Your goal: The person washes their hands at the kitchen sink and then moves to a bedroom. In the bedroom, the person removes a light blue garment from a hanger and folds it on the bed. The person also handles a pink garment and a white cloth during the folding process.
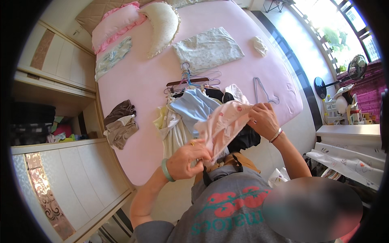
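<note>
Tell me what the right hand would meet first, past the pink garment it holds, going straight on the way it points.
Probably the pale garment just beyond the pink garment, though the right hand might pass above it; depth is unclear.

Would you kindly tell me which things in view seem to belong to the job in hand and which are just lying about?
Likely part of the job:
- pink garment, held by the left hand and right hand
- pile of clothes with hangers

Apparently just lying about:
- pink pillow
- crescent-shaped cushion
- black fan
</note>
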A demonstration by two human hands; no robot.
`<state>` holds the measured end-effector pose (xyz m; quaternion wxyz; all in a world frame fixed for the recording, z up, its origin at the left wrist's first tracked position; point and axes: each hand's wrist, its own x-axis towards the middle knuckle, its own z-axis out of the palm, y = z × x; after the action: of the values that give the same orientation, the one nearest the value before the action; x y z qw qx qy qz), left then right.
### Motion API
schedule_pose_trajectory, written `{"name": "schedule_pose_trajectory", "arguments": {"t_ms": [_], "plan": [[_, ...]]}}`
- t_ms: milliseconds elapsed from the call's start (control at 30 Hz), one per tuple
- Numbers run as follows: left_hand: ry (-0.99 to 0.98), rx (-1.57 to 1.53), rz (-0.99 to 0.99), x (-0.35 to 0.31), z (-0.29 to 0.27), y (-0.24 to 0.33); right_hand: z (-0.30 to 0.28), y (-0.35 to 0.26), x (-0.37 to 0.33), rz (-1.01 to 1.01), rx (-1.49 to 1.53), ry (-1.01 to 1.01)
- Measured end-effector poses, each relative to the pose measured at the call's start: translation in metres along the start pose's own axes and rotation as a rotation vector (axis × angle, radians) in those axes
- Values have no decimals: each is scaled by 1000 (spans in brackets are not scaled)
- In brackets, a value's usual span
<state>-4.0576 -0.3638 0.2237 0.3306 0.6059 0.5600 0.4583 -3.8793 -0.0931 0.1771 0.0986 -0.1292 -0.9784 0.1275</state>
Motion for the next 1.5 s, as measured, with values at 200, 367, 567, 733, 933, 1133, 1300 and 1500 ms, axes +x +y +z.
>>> {"name": "schedule_pose_trajectory", "arguments": {"t_ms": [200, 367, 567, 733, 933, 1133, 1300, 1500], "plan": [[117, 705, -106, -8, -7, -10, -15, 12, -3, 63, -75, -91], [338, 1007, -266, -10, -9, -32, -27, -6, 0, 100, 259, -94], [404, 1026, -387, -11, -13, -48, -25, -26, 14, 328, 674, -72], [268, 806, -509, -10, -19, -52, -12, -37, 12, 388, 954, -31], [-87, 399, -641, -37, 1, -88, -19, -33, 12, 264, 974, -213], [-215, 39, -892, -41, 24, -102, -11, -25, -5, 324, 965, -358], [-329, 55, -783, -53, 50, -112, -5, -21, -7, 248, 871, -354], [-40, 132, -859, -32, 42, -94, 14, -23, -14, 444, 1114, -390]]}}
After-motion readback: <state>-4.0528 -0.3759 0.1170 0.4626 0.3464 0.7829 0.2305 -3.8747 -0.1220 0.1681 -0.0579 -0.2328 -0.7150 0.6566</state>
